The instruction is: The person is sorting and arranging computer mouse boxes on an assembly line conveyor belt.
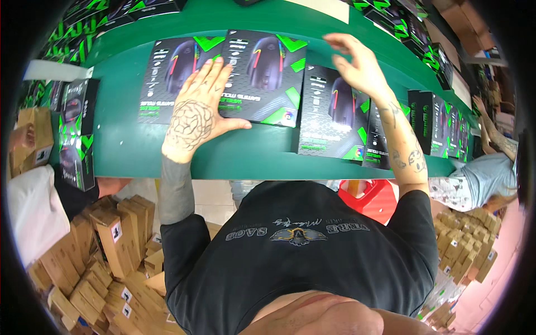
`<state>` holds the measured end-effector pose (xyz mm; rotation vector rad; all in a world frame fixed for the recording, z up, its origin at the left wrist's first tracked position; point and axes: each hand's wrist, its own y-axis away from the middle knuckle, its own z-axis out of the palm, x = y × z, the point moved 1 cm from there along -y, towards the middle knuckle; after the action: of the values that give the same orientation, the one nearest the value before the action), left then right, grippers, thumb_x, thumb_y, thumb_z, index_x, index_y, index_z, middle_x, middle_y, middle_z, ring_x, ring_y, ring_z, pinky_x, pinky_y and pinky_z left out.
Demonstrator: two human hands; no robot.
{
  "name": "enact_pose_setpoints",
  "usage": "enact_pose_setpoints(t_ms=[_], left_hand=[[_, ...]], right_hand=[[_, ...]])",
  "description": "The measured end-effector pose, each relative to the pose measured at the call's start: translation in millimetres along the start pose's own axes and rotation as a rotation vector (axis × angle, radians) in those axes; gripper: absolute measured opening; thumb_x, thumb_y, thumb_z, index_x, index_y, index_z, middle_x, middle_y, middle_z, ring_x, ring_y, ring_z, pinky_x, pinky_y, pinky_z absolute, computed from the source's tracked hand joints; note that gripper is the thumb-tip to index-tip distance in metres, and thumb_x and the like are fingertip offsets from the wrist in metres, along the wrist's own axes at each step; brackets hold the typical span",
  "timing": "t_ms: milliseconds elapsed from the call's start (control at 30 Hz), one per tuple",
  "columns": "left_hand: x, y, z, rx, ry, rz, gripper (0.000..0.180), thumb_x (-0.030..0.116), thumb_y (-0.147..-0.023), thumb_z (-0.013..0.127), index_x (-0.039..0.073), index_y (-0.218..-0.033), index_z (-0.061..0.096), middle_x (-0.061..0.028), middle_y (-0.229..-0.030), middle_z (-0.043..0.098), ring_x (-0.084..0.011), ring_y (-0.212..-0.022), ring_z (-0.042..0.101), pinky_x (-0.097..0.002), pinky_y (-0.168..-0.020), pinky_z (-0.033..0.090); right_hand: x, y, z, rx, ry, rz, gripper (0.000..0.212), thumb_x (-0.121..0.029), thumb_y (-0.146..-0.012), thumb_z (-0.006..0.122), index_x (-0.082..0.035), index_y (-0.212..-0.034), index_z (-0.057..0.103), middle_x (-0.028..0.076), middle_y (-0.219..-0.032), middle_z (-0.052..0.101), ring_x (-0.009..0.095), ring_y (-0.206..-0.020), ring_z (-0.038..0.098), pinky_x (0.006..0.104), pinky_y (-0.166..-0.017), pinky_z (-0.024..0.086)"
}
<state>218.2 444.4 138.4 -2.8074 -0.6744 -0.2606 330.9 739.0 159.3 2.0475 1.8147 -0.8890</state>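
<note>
Flat black mouse boxes with green corners and a computer mouse pictured on the front lie side by side on the green table (pixel 124 146). My left hand (pixel 195 109) rests flat, fingers stretched and thumb out, across the left box (pixel 155 99) and the edge of the middle box (pixel 271 70). Raised above the right box (pixel 328 131), my right hand (pixel 359 64) is open and holds nothing, its fingers apart. A further mouse box (pixel 377 149) is partly hidden under my right forearm.
More mouse boxes (pixel 410 30) line the far side; others (pixel 78 134) stand at the left and in a row (pixel 444 125) at the right. Cardboard cartons (pixel 120 234) are piled below. A red plastic container (pixel 371 198) is under the edge. People (pixel 486 176) flank me.
</note>
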Motion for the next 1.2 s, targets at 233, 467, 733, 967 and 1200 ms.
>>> enact_pose_setpoints(t_ms=[233,467,733,967,1200], left_hand=[[-0.5,3.6,2.9,0.158,0.092,0.023,0.097,0.059,-0.054,0.071,0.004,-0.128,0.04,-0.0116,-0.128,0.045,-0.0278,-0.122,0.041,-0.0413,-0.1,0.032],[3.5,43.7,-27.1,0.682,0.238,0.01,0.076,0.054,-0.062,0.07,0.007,-0.118,0.051,-0.0158,-0.125,0.046,-0.0318,-0.112,0.047,-0.0392,-0.092,0.038],[-60.4,72.3,-7.8,0.408,0.295,-0.798,0.067,0.04,-0.076,0.066,-0.005,-0.12,0.044,-0.023,-0.113,0.05,-0.0349,-0.105,0.05,-0.0391,-0.088,0.04],[-40.7,72.7,5.4,0.571,0.298,-0.722,0.062,0.032,-0.07,0.074,-0.005,-0.113,0.048,-0.0211,-0.105,0.053,-0.0323,-0.096,0.054,-0.037,-0.082,0.043],[-38.4,75.5,-4.4,0.665,0.132,-0.614,0.052,0.031,-0.071,0.074,-0.001,-0.107,0.054,-0.0178,-0.094,0.06,-0.0302,-0.082,0.06,-0.035,-0.071,0.048]], right_hand=[[-46.5,-57.9,83.4,-0.022,0.14,0.057,0.053,-0.045,-0.08,0.059,0.0,-0.108,0.057,0.018,-0.094,0.063,0.028,-0.087,0.062,0.0335,-0.079,0.047],[-38.4,-52.7,72.6,0.279,-0.345,0.226,0.052,-0.05,-0.09,0.043,-0.004,-0.065,0.048,0.001,-0.052,0.045,0.011,-0.047,0.045,0.0266,-0.048,0.038],[41.2,-87.0,41.6,-0.63,-1.497,-0.111,0.053,-0.05,-0.095,0.016,-0.013,-0.072,0.046,0.001,-0.059,0.046,0.016,-0.052,0.045,0.0317,-0.078,0.035],[20.5,-64.2,51.6,-0.412,-1.385,-0.068,0.057,-0.055,-0.092,0.014,-0.013,-0.064,0.042,-0.001,-0.05,0.042,0.014,-0.044,0.04,0.0293,-0.073,0.035],[16.7,-52.0,57.2,-0.047,-0.831,0.233,0.057,-0.051,-0.093,0.023,-0.005,-0.07,0.046,0.005,-0.054,0.048,0.017,-0.047,0.044,0.0295,-0.057,0.041]])
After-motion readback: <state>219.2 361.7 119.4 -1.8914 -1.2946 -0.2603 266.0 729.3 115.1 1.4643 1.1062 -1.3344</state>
